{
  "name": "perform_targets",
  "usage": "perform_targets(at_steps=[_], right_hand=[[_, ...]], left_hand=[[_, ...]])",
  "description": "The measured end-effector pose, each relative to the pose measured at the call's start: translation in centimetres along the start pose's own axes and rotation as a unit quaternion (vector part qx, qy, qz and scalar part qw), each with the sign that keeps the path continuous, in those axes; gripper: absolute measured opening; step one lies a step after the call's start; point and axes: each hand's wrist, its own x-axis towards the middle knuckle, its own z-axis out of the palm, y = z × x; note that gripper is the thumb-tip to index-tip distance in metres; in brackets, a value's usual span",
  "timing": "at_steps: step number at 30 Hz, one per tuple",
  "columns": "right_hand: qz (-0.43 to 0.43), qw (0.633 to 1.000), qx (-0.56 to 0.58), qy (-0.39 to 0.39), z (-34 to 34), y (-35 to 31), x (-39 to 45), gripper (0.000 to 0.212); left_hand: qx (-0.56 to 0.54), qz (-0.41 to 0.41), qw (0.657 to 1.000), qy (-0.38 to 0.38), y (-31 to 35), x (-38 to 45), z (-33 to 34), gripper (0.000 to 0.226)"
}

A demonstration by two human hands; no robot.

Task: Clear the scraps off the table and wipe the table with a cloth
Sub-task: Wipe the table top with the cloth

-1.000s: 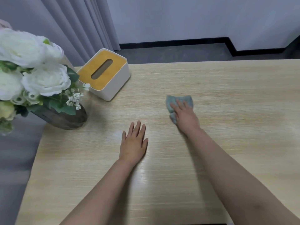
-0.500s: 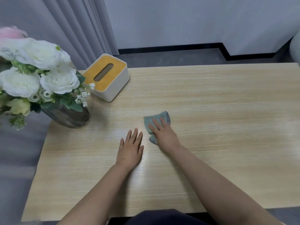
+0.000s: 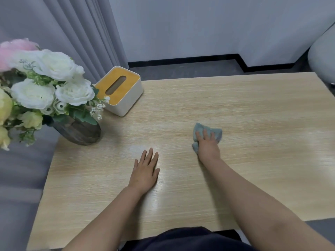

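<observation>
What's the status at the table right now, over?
Left hand flat on table. Right hand pressing cloth mid-table. No scraps visible. Vase, tissue box far left, clear.

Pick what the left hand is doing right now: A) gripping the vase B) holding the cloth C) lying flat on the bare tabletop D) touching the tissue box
C: the left hand lies palm down with straight fingers on the bare table, while the right hand presses the cloth.
</observation>
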Motion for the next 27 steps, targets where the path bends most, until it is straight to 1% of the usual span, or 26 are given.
perform_targets(at_steps=[2,4,5,7,9,12,14,16,18,19,21,23,24,27], right_hand=[[-0.098,0.995,-0.023,-0.006,0.6,-2.8,-0.9,0.059],[-0.194,0.981,-0.028,-0.014,1.8,-5.1,-1.9,0.057],[-0.224,0.974,-0.031,-0.021,2.3,-5.6,-2.2,0.057],[-0.246,0.968,-0.038,-0.032,2.3,-5.2,-1.8,0.056],[-0.219,0.975,-0.025,-0.033,1.2,-3.6,-1.1,0.056],[-0.107,0.994,0.019,-0.02,-0.6,-0.3,0.1,0.055],[-0.047,0.998,0.027,-0.011,-1.0,1.7,0.5,0.058],[-0.009,1.0,0.025,-0.005,-0.6,2.3,0.6,0.06],[-0.002,1.0,0.012,0.005,-0.1,1.2,0.0,0.058],[-0.023,1.0,-0.002,0.006,0.1,0.2,-0.4,0.058],[-0.109,0.993,-0.039,0.006,0.6,-2.4,-1.8,0.057],[-0.2,0.978,-0.061,0.0,1.5,-4.6,-3.2,0.058],[-0.232,0.971,-0.062,-0.009,2.1,-5.1,-3.7,0.058],[-0.28,0.958,-0.054,-0.036,3.0,-4.4,-4.0,0.055]], left_hand=[[0.003,-0.003,1.0,0.001,0.1,0.0,0.0,0.058],[0.003,-0.005,1.0,0.003,0.1,-0.1,-0.1,0.058],[0.002,-0.007,1.0,0.003,0.0,-0.2,0.0,0.058],[0.003,-0.011,1.0,0.003,0.1,-0.5,0.2,0.058],[0.003,-0.012,1.0,0.002,0.1,-0.9,0.4,0.058],[0.0,-0.009,1.0,-0.003,-0.1,-1.3,0.5,0.057],[0.002,-0.007,1.0,-0.003,-0.2,-1.4,0.4,0.057],[0.003,-0.007,1.0,-0.001,-0.1,-1.4,0.5,0.057],[0.007,-0.008,1.0,-0.001,-0.1,-1.4,0.5,0.057],[0.007,-0.009,1.0,-0.001,0.0,-1.4,0.5,0.057],[0.008,-0.008,1.0,-0.001,-0.1,-1.4,0.5,0.058],[0.013,-0.004,1.0,-0.001,-0.2,-1.6,0.6,0.058],[0.016,-0.001,1.0,0.0,-0.2,-1.7,0.6,0.058],[0.011,0.005,1.0,0.003,-0.5,-2.1,0.9,0.058]])
